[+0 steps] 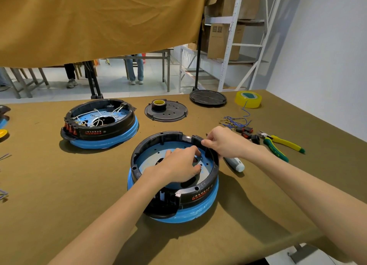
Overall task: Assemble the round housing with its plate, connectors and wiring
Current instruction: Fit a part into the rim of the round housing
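Note:
A round black housing [198, 195] with a blue lower band sits in the middle of the table. Inside it lies a blue plate [147, 157] with small holes. My left hand [178, 166] reaches into the housing, its fingers curled down onto the plate near the centre hole. My right hand [224, 141] pinches the housing's far right rim. Blue wires with terminals [234, 121] and red-and-black connectors [246, 132] lie to the right.
A second housing [99, 123], wired, stands at the back left. A black disc with a tape roll [165, 109], another black disc [207, 98], yellow tape [248, 98], yellow-green pliers [282, 143] and a white tool [235, 164] lie around. The table edge runs near right.

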Tool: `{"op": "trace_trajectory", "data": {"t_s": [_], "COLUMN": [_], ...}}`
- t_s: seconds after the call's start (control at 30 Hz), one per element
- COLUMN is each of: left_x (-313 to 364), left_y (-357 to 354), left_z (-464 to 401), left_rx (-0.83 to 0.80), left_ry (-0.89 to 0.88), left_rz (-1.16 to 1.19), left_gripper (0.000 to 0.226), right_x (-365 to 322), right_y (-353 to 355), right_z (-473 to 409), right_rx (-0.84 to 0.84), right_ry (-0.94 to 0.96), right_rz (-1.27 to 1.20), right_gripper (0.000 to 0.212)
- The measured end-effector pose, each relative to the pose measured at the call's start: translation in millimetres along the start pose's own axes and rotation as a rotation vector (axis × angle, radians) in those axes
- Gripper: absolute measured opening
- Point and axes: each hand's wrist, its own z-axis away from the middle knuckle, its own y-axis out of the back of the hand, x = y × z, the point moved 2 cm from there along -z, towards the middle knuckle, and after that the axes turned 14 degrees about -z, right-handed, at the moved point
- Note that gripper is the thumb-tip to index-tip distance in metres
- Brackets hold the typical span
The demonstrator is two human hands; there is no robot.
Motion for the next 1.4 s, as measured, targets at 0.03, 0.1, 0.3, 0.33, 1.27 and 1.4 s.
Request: {"op": "trace_trajectory", "data": {"t_s": [0.03,0.1,0.3,0.33,1.27,1.4], "left_x": [0,0,0,0,8,5], "left_y": [0,1,3,4,12,10], "left_z": [0,1,2,2,-15,-16], "left_rx": [0.0,0.001,-0.016,-0.016,-0.104,-0.107], "left_ry": [0.0,0.002,-0.013,-0.014,0.196,0.217], "left_rz": [-0.003,0.002,-0.005,-0.01,0.389,0.431], "left_gripper": [0.043,0.042,0.041,0.041,0.036,0.046], "right_x": [1,1,-8,-9,33,35], "right_y": [1,2,6,6,-5,1], "right_z": [0,1,-4,-5,1,4], "right_rx": [-0.002,-0.015,0.042,0.045,-0.049,-0.126], "right_ry": [0.0,-0.007,0.058,0.057,-0.323,-0.392], "right_rz": [-0.005,-0.018,0.071,0.08,-0.512,-0.675], "right_gripper": [0.034,0.036,0.035,0.035,0.053,0.065]}}
